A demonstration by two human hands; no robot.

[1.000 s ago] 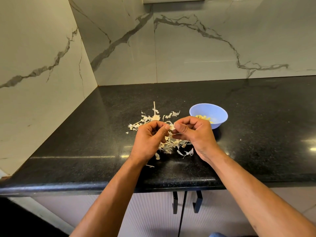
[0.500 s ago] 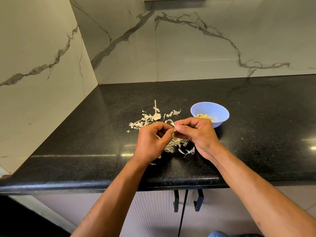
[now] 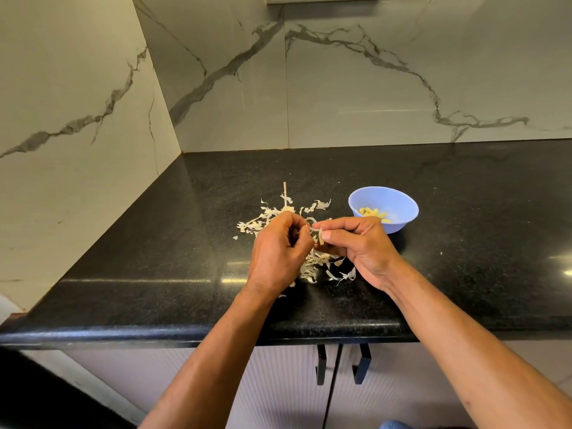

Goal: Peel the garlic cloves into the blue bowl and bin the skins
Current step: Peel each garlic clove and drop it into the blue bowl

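Your left hand [image 3: 280, 249] grips a clove, your right hand [image 3: 356, 246] pinches its skin [image 3: 320, 235]. Several peeled cloves [image 3: 374, 213] sit in the bowl [image 3: 399, 221]; skins [image 3: 312, 261] litter the desk [image 3: 464, 243], binning not yet done.

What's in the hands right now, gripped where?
Right hand pinches a strip of garlic skin at its end; left hand is curled round the clove, mostly hidden.

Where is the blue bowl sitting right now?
In the head view, the blue bowl stands on the black countertop, right of the pile of garlic skins and just beyond the right hand, with peeled cloves inside.
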